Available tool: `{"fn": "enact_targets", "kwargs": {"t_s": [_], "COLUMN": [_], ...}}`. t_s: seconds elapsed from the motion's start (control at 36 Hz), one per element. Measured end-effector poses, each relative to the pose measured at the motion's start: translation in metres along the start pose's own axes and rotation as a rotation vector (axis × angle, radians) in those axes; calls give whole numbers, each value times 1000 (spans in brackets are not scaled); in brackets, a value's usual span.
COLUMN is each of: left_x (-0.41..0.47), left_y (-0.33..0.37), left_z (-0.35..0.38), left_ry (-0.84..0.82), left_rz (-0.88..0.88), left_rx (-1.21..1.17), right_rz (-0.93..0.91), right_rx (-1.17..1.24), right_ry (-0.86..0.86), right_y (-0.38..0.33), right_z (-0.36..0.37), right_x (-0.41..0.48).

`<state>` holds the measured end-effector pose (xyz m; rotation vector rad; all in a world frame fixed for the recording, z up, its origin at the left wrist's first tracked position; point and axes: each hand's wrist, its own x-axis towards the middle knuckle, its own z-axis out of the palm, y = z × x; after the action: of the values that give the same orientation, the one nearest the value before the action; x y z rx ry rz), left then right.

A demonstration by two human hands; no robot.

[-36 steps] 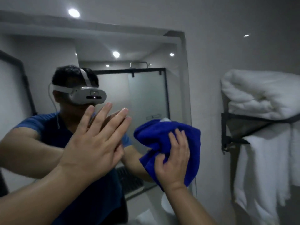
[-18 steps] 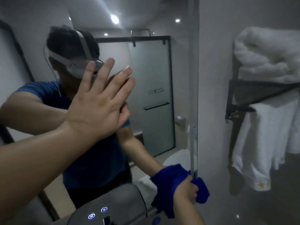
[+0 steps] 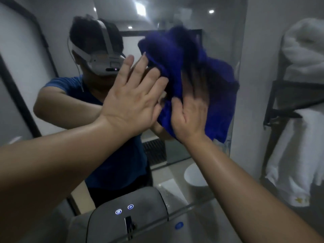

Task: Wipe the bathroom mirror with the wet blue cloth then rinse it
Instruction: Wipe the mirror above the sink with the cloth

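The bathroom mirror (image 3: 182, 155) fills the wall ahead and shows a person's reflection. My right hand (image 3: 191, 113) presses the bunched blue cloth (image 3: 219, 95) flat against the glass near the mirror's right edge; the hand and cloth are motion-blurred. The cloth's reflection doubles it above and to the left. My left hand (image 3: 129, 100) rests flat on the glass beside it, fingers spread, holding nothing.
White towels (image 3: 301, 155) hang from a black wall rack (image 3: 280, 109) at the right, with more rolled on top. A grey device with two lit buttons (image 3: 124, 209) stands below the mirror. A white basin (image 3: 194, 176) shows in the reflection.
My right hand has swept the blue cloth from the mirror's lower right corner up to mid height. My left hand has stayed flat on the glass.
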<state>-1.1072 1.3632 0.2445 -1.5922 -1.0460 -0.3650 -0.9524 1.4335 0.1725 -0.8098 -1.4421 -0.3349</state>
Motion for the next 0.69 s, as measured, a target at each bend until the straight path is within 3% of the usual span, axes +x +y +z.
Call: {"fn": "enact_targets", "kwargs": {"t_s": [0.11, 0.19, 0.25, 0.33, 0.42, 0.5, 0.61, 0.69], "left_x": [0, 1, 1, 3, 2, -15, -52, -77], "left_y": [0, 0, -1, 2, 18, 49, 88, 107], "left_z": [-1, -7, -13, -22, -35, -50, -59, -54], "left_ry": [-9, -51, -80, -95, -89, -57, -319, -520], "left_rz": [19, 30, 26, -39, -164, -117, 74, 81], "left_rx": [-42, -43, -67, -148, -319, -534, -636, -684], "right_rz": [107, 42, 42, 192, 371, 481, 484, 740], "right_rx": [-1, -102, -43, 19, 163, 85, -80, 187], "right_ry": [-90, -231, -336, -584, -684, -782, -952, -992], "right_y": [8, 11, 7, 1, 3, 5, 20, 24], "right_z": [-8, -25, -41, -63, -72, -71, -64, -60], "right_x": [-77, -110, -103, -68, -28, -11, -25, -53]}}
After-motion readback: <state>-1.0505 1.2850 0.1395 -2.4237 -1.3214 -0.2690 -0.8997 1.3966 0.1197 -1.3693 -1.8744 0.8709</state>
